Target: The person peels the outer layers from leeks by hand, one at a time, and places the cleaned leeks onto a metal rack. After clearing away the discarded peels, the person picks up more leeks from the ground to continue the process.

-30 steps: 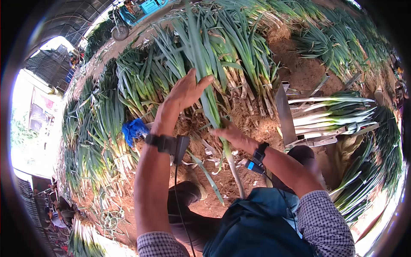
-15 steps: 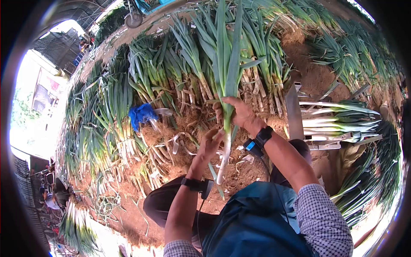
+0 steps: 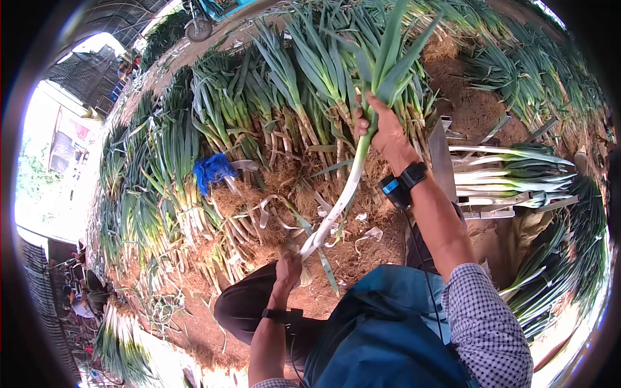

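Observation:
One long leek [image 3: 349, 184] slants across the middle, green leaves at the upper right and white stem running down to the left. Wrapped round its green part is my right hand [image 3: 383, 126]. My left hand [image 3: 289, 268] is closed near the stem's lower end, just above my knee; blur hides its fingertips, and I cannot make out exactly what they pinch. Rows of unpeeled leeks [image 3: 226, 103] with brown roots lie in front of me. To the right, several leeks with clean white stems [image 3: 491, 178] lie on a metal rack [image 3: 443, 161].
A blue plastic bag [image 3: 213, 173] lies among the roots. Peeled scraps [image 3: 372, 234] litter the brown soil. More leeks [image 3: 540, 71] are piled at the upper right and lower right. A wheel [image 3: 198, 30] stands at the top, and a person [image 3: 81, 304] is at the far left.
The leek has gone from nearly upright to slanted. My right hand has moved up and right with it, while my left hand has moved down and left toward my knee.

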A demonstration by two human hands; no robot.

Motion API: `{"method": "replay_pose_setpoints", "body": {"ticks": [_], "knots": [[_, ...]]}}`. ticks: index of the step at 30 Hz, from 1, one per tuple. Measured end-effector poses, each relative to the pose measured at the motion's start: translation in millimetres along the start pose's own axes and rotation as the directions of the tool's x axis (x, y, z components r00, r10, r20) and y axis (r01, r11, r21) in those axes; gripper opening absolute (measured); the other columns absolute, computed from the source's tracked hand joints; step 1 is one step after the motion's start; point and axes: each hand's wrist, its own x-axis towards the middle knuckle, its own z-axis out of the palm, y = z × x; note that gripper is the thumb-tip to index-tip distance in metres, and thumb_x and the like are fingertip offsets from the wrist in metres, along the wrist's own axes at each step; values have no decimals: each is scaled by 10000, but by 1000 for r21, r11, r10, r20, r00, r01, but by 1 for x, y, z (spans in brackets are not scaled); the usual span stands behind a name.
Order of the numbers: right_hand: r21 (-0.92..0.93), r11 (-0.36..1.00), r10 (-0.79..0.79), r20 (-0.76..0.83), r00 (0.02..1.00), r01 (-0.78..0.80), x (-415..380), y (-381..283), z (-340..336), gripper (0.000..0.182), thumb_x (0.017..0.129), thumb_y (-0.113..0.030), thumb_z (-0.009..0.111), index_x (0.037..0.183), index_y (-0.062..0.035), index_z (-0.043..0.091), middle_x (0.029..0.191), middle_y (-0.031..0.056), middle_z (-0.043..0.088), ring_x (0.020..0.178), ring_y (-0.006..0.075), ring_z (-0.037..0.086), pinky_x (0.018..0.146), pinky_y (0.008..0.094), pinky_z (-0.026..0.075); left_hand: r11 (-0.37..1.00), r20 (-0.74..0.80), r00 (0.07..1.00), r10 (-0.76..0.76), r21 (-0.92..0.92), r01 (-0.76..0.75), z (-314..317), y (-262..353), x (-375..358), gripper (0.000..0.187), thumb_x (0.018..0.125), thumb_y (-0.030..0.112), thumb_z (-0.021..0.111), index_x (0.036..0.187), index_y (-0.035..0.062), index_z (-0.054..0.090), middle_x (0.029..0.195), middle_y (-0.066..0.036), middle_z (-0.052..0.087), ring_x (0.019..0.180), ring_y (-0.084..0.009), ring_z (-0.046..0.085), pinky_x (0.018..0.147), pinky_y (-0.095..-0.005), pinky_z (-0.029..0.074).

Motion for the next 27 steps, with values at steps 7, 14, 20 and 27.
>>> {"method": "replay_pose_setpoints", "body": {"ticks": [7, 14, 20, 27], "knots": [[101, 993, -55, -76, 996, 62, 16, -20, -20, 320, 940, -310, 675, 1121, -77, 550, 863, 91, 584, 576, 150, 515, 495, 251, 441, 988, -153, 980, 128, 107, -112, -22, -7, -6, 648, 871, 372, 677, 1331, -27, 457, 1259, -289, 557, 1152, -475, 539, 966, -561, 423], [113, 988, -99, -18, 995, 101, -18, -24, 28, 352, 936, -365, 677, 1085, -89, 518, 828, 71, 569, 643, 164, 541, 570, 330, 489, 790, -208, 791, 575, -110, -603, -46, 132, -13, 602, 863, 261, 746, 1341, -10, 500, 1154, -242, 632, 1017, -389, 642, 827, -449, 519], [41, 999, -22, 129, 991, 17, -39, -9, 30, 237, 946, -257, 673, 1023, -44, 603, 705, 48, 600, 591, 188, 576, 568, 363, 519, 658, -22, 807, 590, -566, -496, -60, 171, -22, 455, 931, 315, 703, 1240, 0, 592, 902, -124, 683, 743, -250, 685, 626, -322, 518], [-117, 990, -61, 191, 980, 84, -43, -20, 16, 185, 998, -217, 589, 932, -45, 573, 723, 52, 568, 602, 164, 543, 554, 321, 477, 484, 350, 717, 602, -875, 20, -63, 163, -55, 620, 1024, 536, 441, 1258, -23, 572, 1010, -143, 701, 853, -241, 695, 811, -377, 553]]}}
